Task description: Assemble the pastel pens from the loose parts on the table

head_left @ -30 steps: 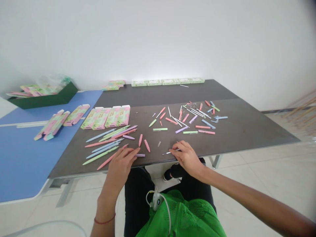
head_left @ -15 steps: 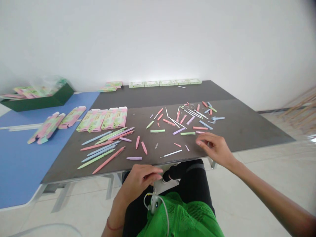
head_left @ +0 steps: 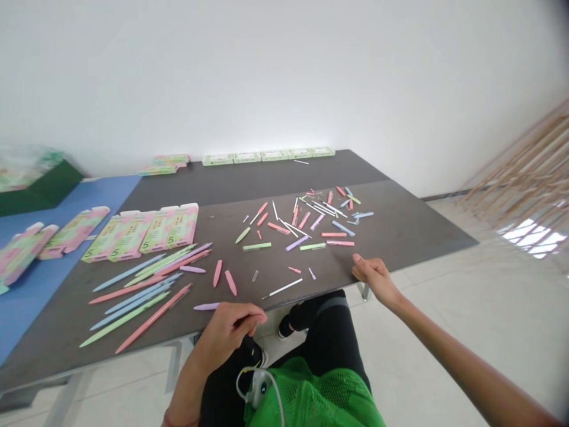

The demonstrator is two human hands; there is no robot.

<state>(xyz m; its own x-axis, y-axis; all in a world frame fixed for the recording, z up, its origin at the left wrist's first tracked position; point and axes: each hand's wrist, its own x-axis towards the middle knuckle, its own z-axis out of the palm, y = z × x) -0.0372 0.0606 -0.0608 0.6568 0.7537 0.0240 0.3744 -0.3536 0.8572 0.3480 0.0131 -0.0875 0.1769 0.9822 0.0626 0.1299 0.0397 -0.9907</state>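
Your left hand (head_left: 231, 325) hangs just off the near edge of the surface (head_left: 400, 228), fingers curled in toward the thumb as if pinching something small; what it holds, if anything, cannot be made out. A lilac cap piece (head_left: 207, 306) lies on the surface just beside it. Your right hand (head_left: 373, 274) rests at the near edge further right, knuckles up, fingers loosely bent and seemingly empty, its arm stretched out from the lower right.

Between your hands lies a white refill (head_left: 281, 288), within easy reach of either. Further out, the loose pen parts (head_left: 311, 222) sit scattered in one heap, while the assembled pens (head_left: 146, 283) lie side by side at the left, apart from the heap. Beyond them, the flat printed boxes (head_left: 142, 230) lie in a row.
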